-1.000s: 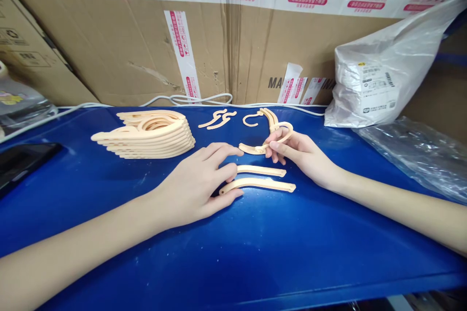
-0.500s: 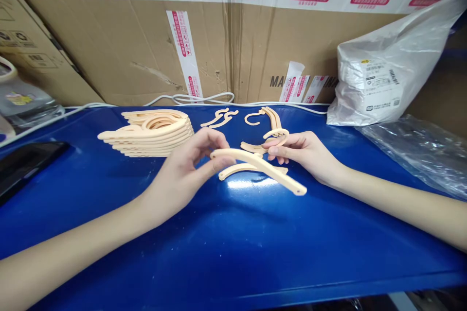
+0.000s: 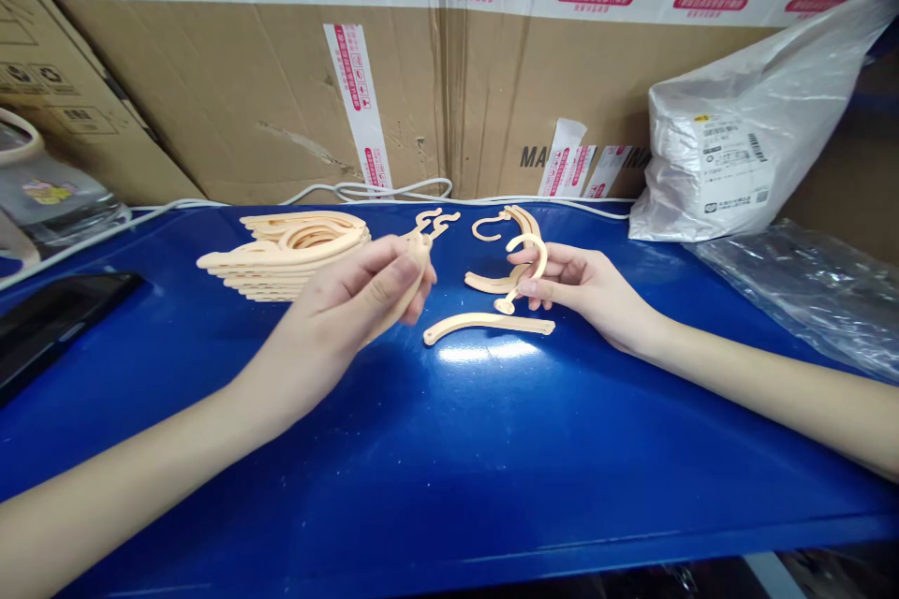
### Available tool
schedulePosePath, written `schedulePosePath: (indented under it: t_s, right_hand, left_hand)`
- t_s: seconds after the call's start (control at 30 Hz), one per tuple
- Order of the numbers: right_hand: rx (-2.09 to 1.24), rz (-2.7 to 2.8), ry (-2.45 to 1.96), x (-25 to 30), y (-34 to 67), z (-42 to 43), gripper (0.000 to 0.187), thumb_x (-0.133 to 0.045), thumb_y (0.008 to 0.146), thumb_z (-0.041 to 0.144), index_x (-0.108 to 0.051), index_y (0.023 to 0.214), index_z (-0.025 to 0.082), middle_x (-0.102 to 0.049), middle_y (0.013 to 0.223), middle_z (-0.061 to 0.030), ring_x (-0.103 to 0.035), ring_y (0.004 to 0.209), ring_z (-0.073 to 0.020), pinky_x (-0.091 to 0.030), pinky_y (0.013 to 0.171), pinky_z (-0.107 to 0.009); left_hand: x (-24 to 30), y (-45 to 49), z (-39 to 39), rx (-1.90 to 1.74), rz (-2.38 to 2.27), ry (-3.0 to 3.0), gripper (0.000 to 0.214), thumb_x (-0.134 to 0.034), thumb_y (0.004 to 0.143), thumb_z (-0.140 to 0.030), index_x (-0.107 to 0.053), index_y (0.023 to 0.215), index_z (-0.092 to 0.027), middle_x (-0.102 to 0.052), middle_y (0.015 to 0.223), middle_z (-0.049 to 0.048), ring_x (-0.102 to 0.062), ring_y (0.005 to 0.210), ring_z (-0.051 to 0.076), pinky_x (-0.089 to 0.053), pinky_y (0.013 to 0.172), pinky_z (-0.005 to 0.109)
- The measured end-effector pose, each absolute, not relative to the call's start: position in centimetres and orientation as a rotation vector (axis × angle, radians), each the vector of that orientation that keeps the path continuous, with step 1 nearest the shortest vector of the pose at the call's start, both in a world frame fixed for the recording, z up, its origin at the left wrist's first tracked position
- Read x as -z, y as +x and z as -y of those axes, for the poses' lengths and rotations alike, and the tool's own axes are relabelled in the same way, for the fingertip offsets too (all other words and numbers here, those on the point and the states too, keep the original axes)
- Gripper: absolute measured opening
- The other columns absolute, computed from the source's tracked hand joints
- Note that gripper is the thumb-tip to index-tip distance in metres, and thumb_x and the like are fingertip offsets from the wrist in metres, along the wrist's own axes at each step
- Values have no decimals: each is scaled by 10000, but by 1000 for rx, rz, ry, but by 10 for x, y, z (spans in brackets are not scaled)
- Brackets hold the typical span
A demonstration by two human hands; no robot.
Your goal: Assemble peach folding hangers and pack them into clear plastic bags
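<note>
My left hand (image 3: 351,304) is closed around a beige plastic hanger arm (image 3: 414,273), held up off the blue table (image 3: 449,449); most of the arm is hidden behind my fingers. My right hand (image 3: 582,290) pinches a beige plastic hook piece (image 3: 525,264) just above the table. Between the hands a second curved hanger arm (image 3: 488,325) lies flat. Another arm piece (image 3: 484,283) rests under the hook. A stack of assembled beige hangers (image 3: 295,255) sits at the left rear.
Loose hook pieces (image 3: 432,223) and more arm pieces (image 3: 523,220) lie at the back by a white cable (image 3: 393,192). Cardboard boxes (image 3: 281,84) wall the rear. A white plastic bag (image 3: 730,150) and clear film (image 3: 801,290) are right; a black phone (image 3: 49,323) is left.
My left hand picked one hanger arm up from the table and turned it end-on toward the camera. My right hand lifted the hook piece slightly and tilted it upright.
</note>
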State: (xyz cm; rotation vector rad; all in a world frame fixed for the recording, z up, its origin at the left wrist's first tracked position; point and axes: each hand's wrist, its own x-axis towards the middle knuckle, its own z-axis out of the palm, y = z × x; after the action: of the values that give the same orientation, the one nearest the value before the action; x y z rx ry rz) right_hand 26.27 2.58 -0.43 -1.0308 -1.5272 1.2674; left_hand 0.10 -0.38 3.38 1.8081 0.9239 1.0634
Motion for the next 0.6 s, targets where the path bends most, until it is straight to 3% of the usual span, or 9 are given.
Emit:
schedulePosePath:
  t_s: [0.1, 0.23, 0.6]
  right_hand:
    - [-1279, 1512, -1040, 2, 262, -25, 524, -833, 724, 306, -638, 1185, 154, -730, 783, -12, -593, 612, -102, -497, 610, -263]
    - [-1307, 1526, -1047, 1, 262, -25, 547, -810, 754, 280, -600, 1239, 140, -729, 782, -9, -578, 596, -94, -475, 584, -250]
    - [-1416, 1507, -960, 7, 263, -30, 701, -784, 777, 221, -457, 1396, 195, -683, 841, 9, -643, 718, -128, -480, 592, -247]
  left_hand:
    - [-31, 3, 10, -960, -992, 2172, 368, -351, 1051, -379, -520, 778, -201, -459, 645, -37, -449, 578, 106, -367, 551, 244]
    - [-18, 4, 11, -833, -1115, 2562, 355, -383, 1033, -380, -392, 724, -205, -444, 615, -50, -433, 525, 105, -301, 503, 257]
    - [1, 8, -10, -722, -1198, 2876, 303, -331, 1062, -372, -547, 960, -185, -606, 855, 9, -593, 764, 174, -385, 606, 276]
